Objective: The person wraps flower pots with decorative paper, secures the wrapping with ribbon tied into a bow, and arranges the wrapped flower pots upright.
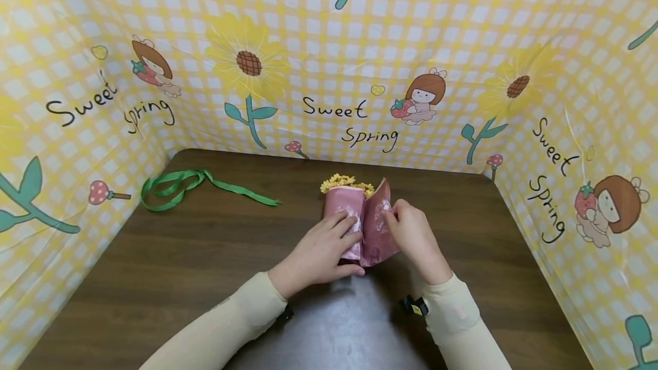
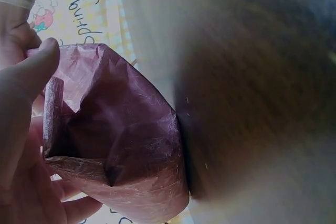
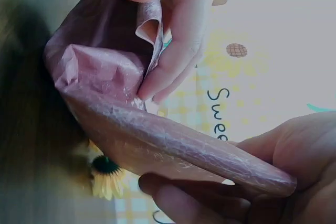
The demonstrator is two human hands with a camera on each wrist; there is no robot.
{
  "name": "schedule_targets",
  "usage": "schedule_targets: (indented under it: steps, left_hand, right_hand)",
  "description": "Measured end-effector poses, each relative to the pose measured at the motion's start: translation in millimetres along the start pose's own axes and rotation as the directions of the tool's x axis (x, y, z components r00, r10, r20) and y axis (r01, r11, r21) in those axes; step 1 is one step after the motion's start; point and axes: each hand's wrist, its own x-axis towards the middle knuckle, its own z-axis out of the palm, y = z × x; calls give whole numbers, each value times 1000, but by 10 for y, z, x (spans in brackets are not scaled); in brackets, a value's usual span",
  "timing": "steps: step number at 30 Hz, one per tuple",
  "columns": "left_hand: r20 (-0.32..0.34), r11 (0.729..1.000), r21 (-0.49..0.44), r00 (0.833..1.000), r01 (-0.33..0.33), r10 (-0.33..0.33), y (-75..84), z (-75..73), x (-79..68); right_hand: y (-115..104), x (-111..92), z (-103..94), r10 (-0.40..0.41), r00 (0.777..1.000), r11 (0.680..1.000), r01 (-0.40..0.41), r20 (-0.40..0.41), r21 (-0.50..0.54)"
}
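1. Hands both on the pink wrapper (image 1: 376,238), which lies mid-table with yellow flowers (image 1: 339,181) poking out of its far end.
2. Left hand (image 1: 316,253): back of hand up, fingers fairly straight and slightly spread, pressing on the left flap. Thumb stretched along the near edge.
3. Right hand (image 1: 417,238): fingers curled in, pinching the outer edge of the right flap between thumb and fingers. Flap is tilted up off the table.
4. Forearms come in from my bottom edge in pale sleeves (image 1: 457,316), angled inward.
5. Table (image 1: 154,273): dark wood grain, glare between the forearms. Green ribbon (image 1: 241,189) lies loosely looped at far left, well apart from the wrapper.
6. Yellow-and-white checked cloth (image 1: 462,10) walls three sides, printed with sunflowers, girls holding strawberries and "Sweet Spring".
7. Stems, if any, hidden inside the wrapper; left wrist view shows only a dark, creased hollow.
8. Both wrist views crop the hands. White patches on the flaps: glare or marks, I can't tell.
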Motion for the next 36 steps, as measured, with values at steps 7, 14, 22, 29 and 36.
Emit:
schedule_targets:
  steps: [7, 14, 22, 29, 36]
  left_hand:
    - [-6, 1000, 3, 1000, -5, 5, -12, 5, 1]
    - [21, 1000, -4, 1000, 3, -2, -1, -32, 1]
    - [39, 998, -67, 999, 6, -4, -8, -91, 2]
    - [50, 997, -78, 999, 3, 1, -11, -78, 10]
    - [48, 998, -59, 998, -32, 34, 7, -88, 5]
  right_hand:
    - [79, 67, 27, 4, 999, 988, 1, -34, 155]
    - [111, 83, 2, 44, 999, 975, -38, -24, 218]
    - [112, 82, 5, 45, 999, 949, -52, 29, 311]
    - [60, 61, 15, 62, 994, 901, -94, 90, 423]
    - [8, 40, 33, 68, 992, 884, -110, 108, 455]
